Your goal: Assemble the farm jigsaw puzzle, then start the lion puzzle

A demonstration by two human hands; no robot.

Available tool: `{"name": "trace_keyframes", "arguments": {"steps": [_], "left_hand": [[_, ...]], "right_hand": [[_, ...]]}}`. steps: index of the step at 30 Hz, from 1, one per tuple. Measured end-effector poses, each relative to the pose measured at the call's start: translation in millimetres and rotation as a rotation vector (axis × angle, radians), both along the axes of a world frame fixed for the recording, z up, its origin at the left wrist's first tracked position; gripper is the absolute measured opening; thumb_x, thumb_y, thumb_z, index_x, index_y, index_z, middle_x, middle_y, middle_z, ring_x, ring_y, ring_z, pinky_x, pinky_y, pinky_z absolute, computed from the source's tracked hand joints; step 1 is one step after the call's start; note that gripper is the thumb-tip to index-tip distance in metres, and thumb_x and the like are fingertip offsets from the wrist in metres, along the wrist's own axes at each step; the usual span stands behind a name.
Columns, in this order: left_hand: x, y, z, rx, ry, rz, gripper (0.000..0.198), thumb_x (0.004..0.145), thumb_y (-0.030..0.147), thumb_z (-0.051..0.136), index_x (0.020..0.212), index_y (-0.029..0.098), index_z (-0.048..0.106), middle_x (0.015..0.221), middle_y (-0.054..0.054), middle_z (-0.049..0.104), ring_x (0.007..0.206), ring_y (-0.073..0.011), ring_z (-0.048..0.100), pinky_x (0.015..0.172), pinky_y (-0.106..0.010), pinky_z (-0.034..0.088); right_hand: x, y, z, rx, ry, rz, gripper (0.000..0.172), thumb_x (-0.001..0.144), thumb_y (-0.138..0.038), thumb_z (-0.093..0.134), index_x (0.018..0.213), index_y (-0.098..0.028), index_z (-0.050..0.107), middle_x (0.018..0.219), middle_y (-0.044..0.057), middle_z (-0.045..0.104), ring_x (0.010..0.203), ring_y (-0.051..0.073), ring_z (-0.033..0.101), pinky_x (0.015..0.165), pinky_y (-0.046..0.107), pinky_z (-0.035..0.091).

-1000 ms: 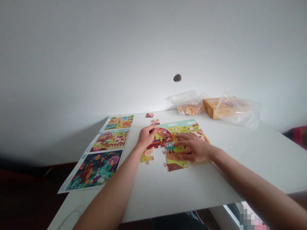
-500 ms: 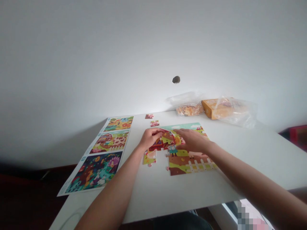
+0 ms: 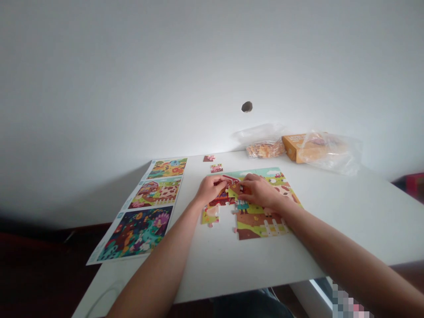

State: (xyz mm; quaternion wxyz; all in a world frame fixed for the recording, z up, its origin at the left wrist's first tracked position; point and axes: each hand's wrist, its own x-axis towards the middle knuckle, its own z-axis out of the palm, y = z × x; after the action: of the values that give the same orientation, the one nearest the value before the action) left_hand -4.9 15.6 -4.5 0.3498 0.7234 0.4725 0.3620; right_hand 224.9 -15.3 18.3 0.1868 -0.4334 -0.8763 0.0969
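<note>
A farm-scene jigsaw puzzle (image 3: 251, 232), partly joined, lies on the white table. Above its red barn area is a green-and-brown puzzle piece (image 3: 233, 190), pinched at its left edge by my left hand (image 3: 211, 191). Thumb and bent fingers of my right hand (image 3: 260, 191) close on the same piece from the right. My hands hide parts of the barn and of the puzzle's upper middle. A yellow-green piece (image 3: 211, 214) with a pale animal adjoins the puzzle's lower left, beside a gap.
Two loose pieces, a pig piece (image 3: 216, 168) and a reddish-brown piece (image 3: 209, 158), lie behind the puzzle. A picture sheet (image 3: 141, 212) with three scenes is at left. Bagged puzzle pieces (image 3: 265, 150) and an orange box (image 3: 294, 148) under clear plastic stand by the wall.
My right hand has moved left and its fingers have closed on the piece at my left hand. The view has shifted slightly.
</note>
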Motion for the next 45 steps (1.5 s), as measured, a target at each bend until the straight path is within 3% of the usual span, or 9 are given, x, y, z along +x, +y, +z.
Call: {"name": "trace_keyframes", "arguments": {"steps": [16, 22, 29, 39, 45], "left_hand": [[-3.1, 5.3, -8.0, 0.063, 0.06, 0.048, 0.025, 0.085, 0.031, 0.056, 0.096, 0.019, 0.076, 0.097, -0.004, 0.076, 0.087, -0.0204, 0.07, 0.081, -0.03, 0.053], [-2.7, 5.9, -7.6, 0.102, 0.074, 0.021, 0.025, 0.087, 0.029, 0.054, 0.096, 0.021, 0.076, 0.1, -0.003, 0.076, 0.092, -0.02, 0.069, 0.089, -0.031, 0.051], [-2.8, 6.8, -7.5, 0.118, 0.102, 0.012, 0.023, 0.087, 0.027, 0.054, 0.094, 0.022, 0.076, 0.099, -0.002, 0.076, 0.094, -0.0198, 0.069, 0.088, -0.03, 0.051], [-2.2, 6.3, -5.9, 0.131, 0.13, 0.033, 0.02, 0.087, 0.026, 0.056, 0.091, 0.022, 0.076, 0.095, -0.002, 0.076, 0.088, -0.0192, 0.069, 0.086, -0.03, 0.051], [-2.1, 5.7, -4.4, 0.126, 0.126, 0.034, 0.021, 0.087, 0.027, 0.056, 0.092, 0.023, 0.076, 0.096, -0.001, 0.076, 0.089, -0.0193, 0.069, 0.087, -0.031, 0.051]], "right_hand": [[5.9, -2.0, -0.7, -0.004, -0.048, -0.082, 0.045, 0.083, -0.05, 0.066, 0.118, -0.022, 0.07, 0.105, 0.011, 0.057, 0.1, 0.027, 0.054, 0.09, 0.04, 0.039], [0.1, -10.9, 2.1, 0.004, -0.015, 0.06, 0.043, 0.084, -0.044, 0.066, 0.123, -0.026, 0.067, 0.102, 0.009, 0.056, 0.098, 0.024, 0.051, 0.089, 0.038, 0.04], [-13.8, -28.3, 7.4, 0.012, -0.008, 0.19, 0.048, 0.081, -0.044, 0.069, 0.126, -0.028, 0.065, 0.11, 0.01, 0.055, 0.101, 0.026, 0.049, 0.092, 0.043, 0.04], [-16.7, -33.3, 13.7, 0.046, -0.019, 0.168, 0.049, 0.075, -0.049, 0.075, 0.116, -0.024, 0.068, 0.111, 0.012, 0.053, 0.104, 0.028, 0.047, 0.092, 0.045, 0.04], [-17.7, -35.3, 14.5, 0.011, -0.007, 0.205, 0.036, 0.075, -0.047, 0.075, 0.101, -0.024, 0.072, 0.105, 0.01, 0.054, 0.101, 0.027, 0.049, 0.087, 0.042, 0.041]]}}
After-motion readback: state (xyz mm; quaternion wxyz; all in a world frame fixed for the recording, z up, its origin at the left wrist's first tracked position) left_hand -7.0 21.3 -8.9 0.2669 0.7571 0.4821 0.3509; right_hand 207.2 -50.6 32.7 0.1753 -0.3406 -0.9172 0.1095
